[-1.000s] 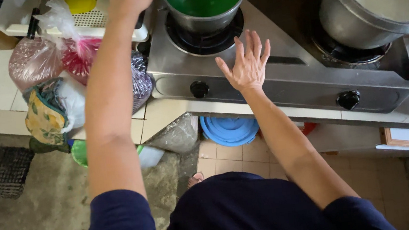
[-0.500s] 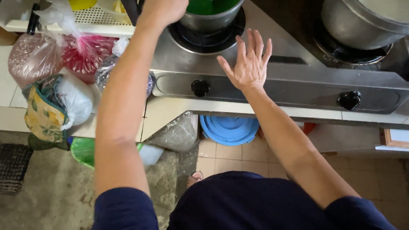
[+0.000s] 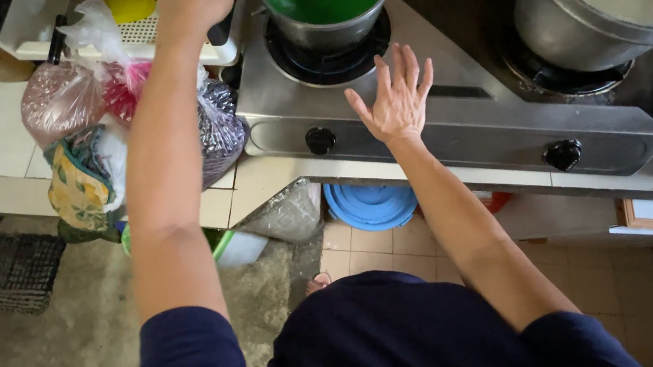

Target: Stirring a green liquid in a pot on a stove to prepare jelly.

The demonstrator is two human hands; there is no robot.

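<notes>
left hand (image 3: 196,2) grip clamped on pot handle (image 3: 220,29), right hand (image 3: 396,99) splayed apart over stove (image 3: 455,125)

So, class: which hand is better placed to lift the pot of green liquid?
Probably the left hand: it grips the black handle of the pot. The right hand hangs open above the stove.

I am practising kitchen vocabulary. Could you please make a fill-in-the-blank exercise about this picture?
1. The liquid in the small pot is ____.
2. The right hand is held above the stove with its fingers ____.
3. The left hand grips the pot's ____.
4. The stove has ____ black knobs on its front.

Missing words: green; spread; handle; two
</notes>
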